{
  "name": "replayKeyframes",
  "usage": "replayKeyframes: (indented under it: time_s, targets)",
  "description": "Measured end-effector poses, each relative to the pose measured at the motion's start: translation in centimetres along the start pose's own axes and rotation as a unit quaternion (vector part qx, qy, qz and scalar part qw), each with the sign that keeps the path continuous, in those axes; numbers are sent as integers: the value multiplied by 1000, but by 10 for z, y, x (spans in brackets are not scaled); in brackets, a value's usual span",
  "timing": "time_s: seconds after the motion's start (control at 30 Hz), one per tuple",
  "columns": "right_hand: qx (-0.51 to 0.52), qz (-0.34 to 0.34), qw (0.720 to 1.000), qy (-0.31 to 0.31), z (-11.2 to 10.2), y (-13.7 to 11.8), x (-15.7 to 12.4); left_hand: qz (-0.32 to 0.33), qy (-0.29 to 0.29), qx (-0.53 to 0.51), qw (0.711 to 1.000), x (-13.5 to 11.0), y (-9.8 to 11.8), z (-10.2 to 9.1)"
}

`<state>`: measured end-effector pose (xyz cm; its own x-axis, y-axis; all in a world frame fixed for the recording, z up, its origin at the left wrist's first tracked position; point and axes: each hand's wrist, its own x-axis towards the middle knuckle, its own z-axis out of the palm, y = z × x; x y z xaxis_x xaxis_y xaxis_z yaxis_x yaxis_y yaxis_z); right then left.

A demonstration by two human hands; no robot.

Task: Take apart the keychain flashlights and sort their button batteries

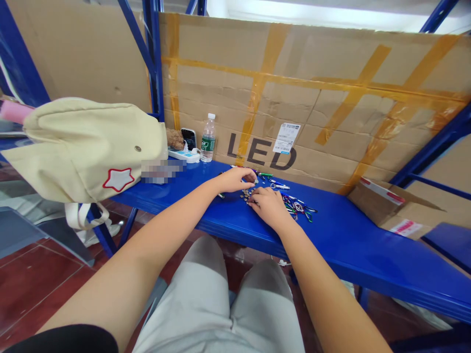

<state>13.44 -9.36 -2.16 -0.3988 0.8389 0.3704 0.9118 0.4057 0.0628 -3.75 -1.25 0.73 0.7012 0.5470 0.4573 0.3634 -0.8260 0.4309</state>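
Carabiner key clips point(296, 207) in blue, green and silver, scattered in a loose tangle on a blue steel shelf point(342, 245), just right of a small heap of dark metal discs point(246, 195) between both hands. Left hand point(235, 180) at the far side of the heap, its fingers point(247, 175) curled downward with tips drawn close together, any pinched piece too small to tell. Right hand point(269, 207) low over the near side, its fingers point(257, 197) loosely spread, tips at the discs. Farther left along the shelf, a white power strip point(184, 155), a water bottle point(208, 139) and a phone point(189, 138), all before a taped cardboard sheet point(294, 63) printed LED. Beyond them, a cream canvas bag point(84, 149) overhanging the shelf's end; at the right end, an open cardboard box point(390, 208).
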Motion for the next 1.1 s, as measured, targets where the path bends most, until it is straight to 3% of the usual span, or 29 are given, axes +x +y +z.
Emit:
replayKeyframes:
  time_s: [0.4,0.63,0.73,0.93,1.1]
  targets:
    - [96,27,995,-5,8,6,11,-6,-4,-9,1000,0,-1,-1]
    - [160,36,986,33,12,11,8,-15,1,-22,1000,0,-3,2]
    - [184,39,979,83,10,16,6,-18,1,-30,999,1,-3,2]
    - [223,76,936,263,0,26,4,-11,-27,-68,997,0,1,4]
    - [241,34,922,302,3,27,4,2,-48,-101,994,0,4,7]
